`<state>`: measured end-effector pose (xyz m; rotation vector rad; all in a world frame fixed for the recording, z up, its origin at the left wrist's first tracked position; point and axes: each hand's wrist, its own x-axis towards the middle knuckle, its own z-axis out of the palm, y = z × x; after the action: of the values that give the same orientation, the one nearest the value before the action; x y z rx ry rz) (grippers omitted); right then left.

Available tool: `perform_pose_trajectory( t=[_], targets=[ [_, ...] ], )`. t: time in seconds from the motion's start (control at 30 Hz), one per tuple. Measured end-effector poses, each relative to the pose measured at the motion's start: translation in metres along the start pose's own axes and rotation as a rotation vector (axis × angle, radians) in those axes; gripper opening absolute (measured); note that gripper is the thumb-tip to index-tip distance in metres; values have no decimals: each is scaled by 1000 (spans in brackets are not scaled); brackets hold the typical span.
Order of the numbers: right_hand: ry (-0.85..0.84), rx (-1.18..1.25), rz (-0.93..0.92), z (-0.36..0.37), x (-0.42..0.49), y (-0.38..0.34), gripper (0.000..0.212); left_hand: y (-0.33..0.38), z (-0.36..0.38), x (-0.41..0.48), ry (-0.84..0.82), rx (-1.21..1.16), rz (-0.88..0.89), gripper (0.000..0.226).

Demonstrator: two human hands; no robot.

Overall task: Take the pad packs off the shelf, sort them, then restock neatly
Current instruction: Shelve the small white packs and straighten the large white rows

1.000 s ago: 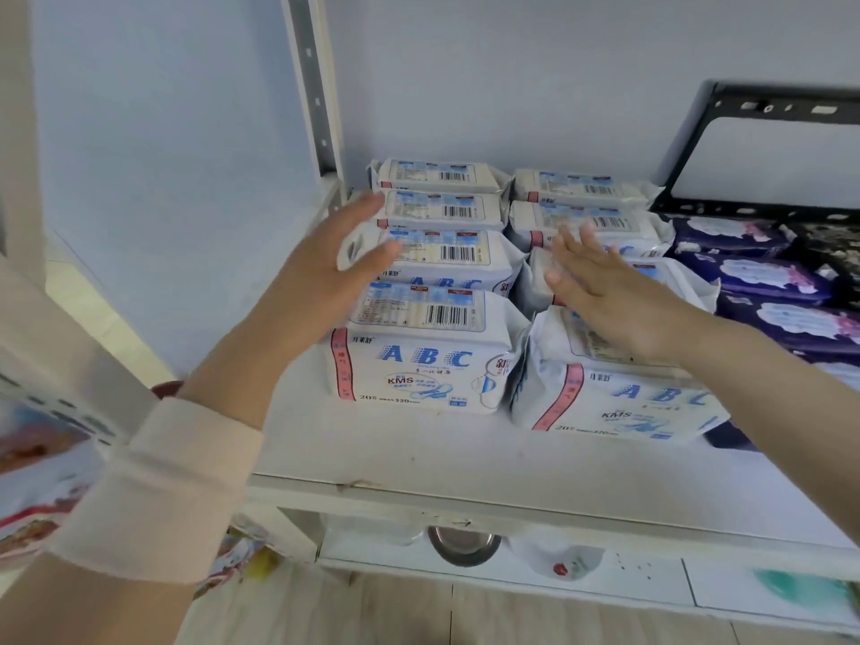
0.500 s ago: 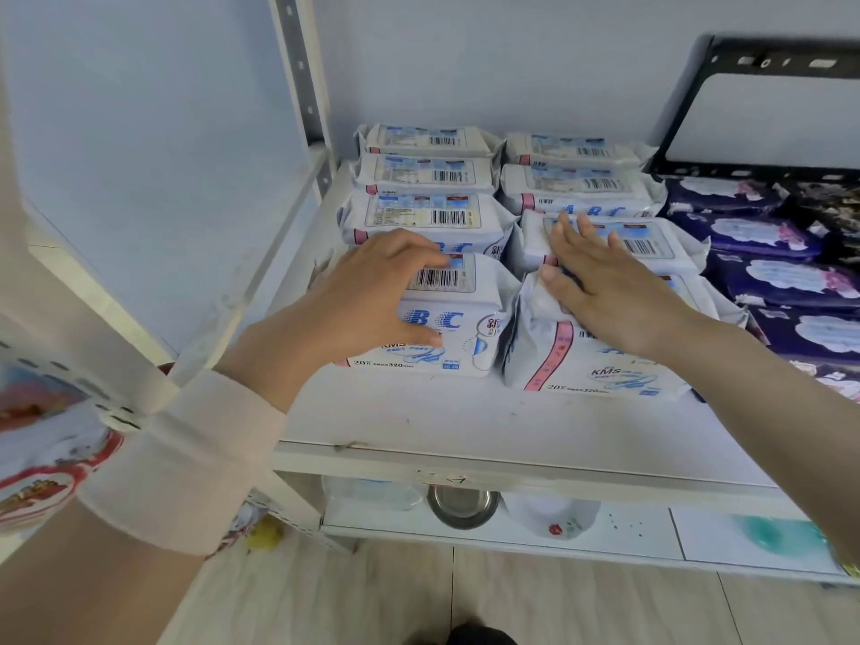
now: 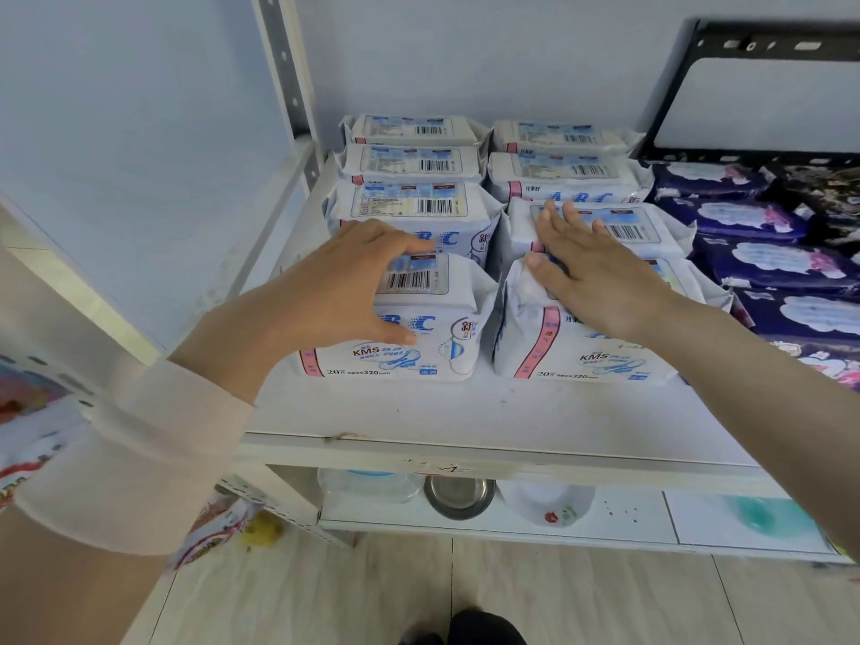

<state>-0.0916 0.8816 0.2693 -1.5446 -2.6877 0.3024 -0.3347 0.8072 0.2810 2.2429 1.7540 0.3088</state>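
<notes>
A pale sleeve (image 3: 130, 458) covers our left forearm, nearest to us. Under both hands is a lower shelf (image 3: 628, 514) with a steel bowl (image 3: 458, 495) and, just to its right, a white bowl (image 3: 549, 505). Farther right lies something teal, too blurred for us to name.

Above that is the white shelf (image 3: 465, 412), its front strip bare on the near side of our hands. Our left hand (image 3: 339, 281) grips the front left pack (image 3: 419, 356): the fingers curl over its top by the barcode and the thumb presses its front face. Just beside it, under our right hand (image 3: 600, 277), stands the front right pack (image 3: 581, 360), touching or nearly touching its neighbour. That hand lies flat with straight fingers. Its palm is on the pack's top, its thumb is at the crimped left corner, and its fingertips reach onto the pack behind.

Beyond our fingers, more white packs (image 3: 414, 204) run back in two rows, three behind the left hand and three behind the right, all upright with barcodes facing up. To the right of our right hand, purple packs (image 3: 768, 258) lie in a row of their own against the white ones.

Past the left hand a grey post (image 3: 284, 62) with holes rises at the shelf's back corner. Past the right hand a black frame (image 3: 768, 39) leans on the pale wall (image 3: 465, 48).
</notes>
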Motion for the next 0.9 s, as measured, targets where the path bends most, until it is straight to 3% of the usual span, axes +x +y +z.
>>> perform_pose_trajectory(
  t=[0.53, 0.73, 0.8, 0.9],
  targets=[
    [-1, -26, 7, 1, -1, -2, 61, 8, 10, 3, 24, -51, 66, 81],
    [-30, 46, -3, -2, 0, 1, 61, 12, -4, 4, -97, -212, 26, 80],
    [-27, 121, 7, -7, 1, 4, 59, 12, -15, 12, -72, -320, -3, 76],
    [-2, 154, 40, -17, 8, 11, 57, 0, -26, 37, 26, -226, -13, 62]
  ],
)
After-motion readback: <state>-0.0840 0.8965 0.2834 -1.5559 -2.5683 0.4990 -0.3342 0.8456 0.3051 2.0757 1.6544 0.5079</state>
